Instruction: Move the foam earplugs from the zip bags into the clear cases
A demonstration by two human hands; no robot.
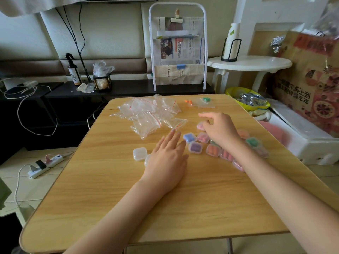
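A heap of empty zip bags (pixel 150 114) lies at the back of the wooden table (pixel 128 198). Further back, one zip bag (pixel 206 102) holds green earplugs, with loose orange earplugs (pixel 189 102) beside it. Several clear cases with coloured earplugs cluster mid-table: blue (pixel 189 137), purple (pixel 195 147), orange (pixel 212 150). An empty clear case (pixel 140 153) sits to their left. My left hand (pixel 167 158) lies flat with straight fingers, covering part of a second empty case. My right hand (pixel 218 128) hovers over a pink case (pixel 200 125), fingers loosely bent, holding nothing that I can see.
A white newspaper rack (pixel 178 44) stands behind the table. To the right are a white side table (pixel 249 63), a yellow bowl with foil packets (pixel 246 99) and a white foam box (pixel 302 136). A power strip (pixel 45 165) lies on the floor at left.
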